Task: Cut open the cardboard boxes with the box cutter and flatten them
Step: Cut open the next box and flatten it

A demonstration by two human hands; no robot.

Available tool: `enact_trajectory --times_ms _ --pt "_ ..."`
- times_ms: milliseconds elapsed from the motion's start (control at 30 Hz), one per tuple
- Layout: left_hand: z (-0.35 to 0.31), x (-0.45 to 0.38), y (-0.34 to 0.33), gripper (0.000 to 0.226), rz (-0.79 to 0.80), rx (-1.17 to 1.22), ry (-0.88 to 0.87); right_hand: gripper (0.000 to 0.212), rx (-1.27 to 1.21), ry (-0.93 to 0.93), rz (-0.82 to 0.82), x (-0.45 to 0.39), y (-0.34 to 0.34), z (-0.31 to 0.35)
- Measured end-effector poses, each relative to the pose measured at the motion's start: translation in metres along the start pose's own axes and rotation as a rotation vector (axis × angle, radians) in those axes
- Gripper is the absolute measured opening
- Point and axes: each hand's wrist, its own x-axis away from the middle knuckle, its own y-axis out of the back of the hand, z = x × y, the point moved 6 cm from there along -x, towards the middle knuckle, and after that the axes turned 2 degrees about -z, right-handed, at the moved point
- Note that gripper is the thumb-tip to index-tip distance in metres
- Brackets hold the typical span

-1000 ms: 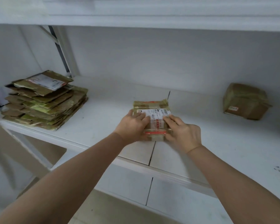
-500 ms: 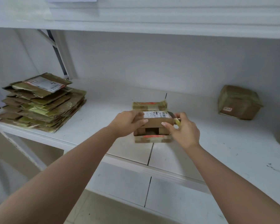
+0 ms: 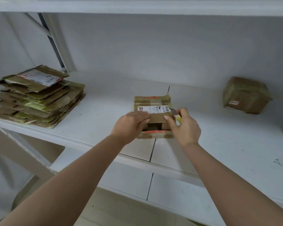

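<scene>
Head view: small cardboard box (image 3: pixel 152 103) sits mid-shelf at twelve o'clock. My left hand (image 3: pixel 131 123) presses its top with fingers curled; right hand (image 3: pixel 184 126) grips the box cutter (image 3: pixel 176 115). I judge it light, crushable; brace the edges.

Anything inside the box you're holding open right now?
Through the near opening of the box, between the left hand and the right hand gripping the box cutter, only dark brown cardboard shows. Deeper inside is covered by the top panel.
</scene>
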Motion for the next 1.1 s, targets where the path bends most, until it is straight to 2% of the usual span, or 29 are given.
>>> enact_trajectory --times_ms 100,200,267,333,400,433,500,567,733,833,900,967,1033,1100 --pt "0.008 0.007 0.001 0.040 0.057 0.112 0.019 0.038 -0.020 0.029 0.023 -0.002 0.002 0.002" --pt "0.011 0.006 0.002 0.048 0.097 0.160 0.075 0.030 -0.072 0.036 -0.085 0.005 0.013 -0.005" --pt "0.011 0.005 0.000 0.048 0.097 0.165 0.096 0.024 -0.080 0.132 -0.124 0.015 0.014 -0.007" --pt "0.010 0.004 -0.002 0.049 0.100 0.167 0.101 0.020 -0.062 0.315 -0.061 0.027 0.006 0.000" --pt "0.009 0.003 -0.003 0.050 0.114 0.159 0.096 0.019 -0.055 0.406 0.103 0.035 -0.005 0.008" --pt "0.009 0.002 -0.003 0.050 0.127 0.153 0.090 0.027 -0.019 0.417 0.204 0.038 -0.013 0.011" --pt "0.010 0.001 -0.003 0.049 0.159 0.136 0.075 0.043 0.118 0.404 0.379 0.042 -0.029 0.013" --pt "0.010 0.001 -0.003 0.049 0.193 0.101 0.060 0.045 0.164 0.377 0.429 0.048 -0.040 0.011" --pt "0.011 0.001 -0.003 0.048 0.208 0.061 0.045 0.027 0.169 0.401 0.380 0.055 -0.040 0.013" --pt "0.011 0.000 -0.005 0.048 0.240 0.053 0.045 0.022 0.185 0.445 0.391 0.076 -0.043 0.006" --pt "0.009 0.000 -0.004 0.049 0.211 0.057 0.025 0.021 0.139 0.446 0.356 0.084 -0.040 0.000" --pt "0.007 0.001 -0.006 0.050 0.199 0.062 0.008 0.023 0.157 0.439 0.392 0.081 -0.038 -0.003" --pt "0.008 0.002 -0.006 0.053 0.186 0.055 0.024 0.022 0.161 0.360 0.418 0.072 -0.032 -0.003" --pt "0.008 0.003 -0.007 0.054 0.162 0.057 0.053 0.023 0.107 0.213 0.292 0.059 -0.017 -0.007"
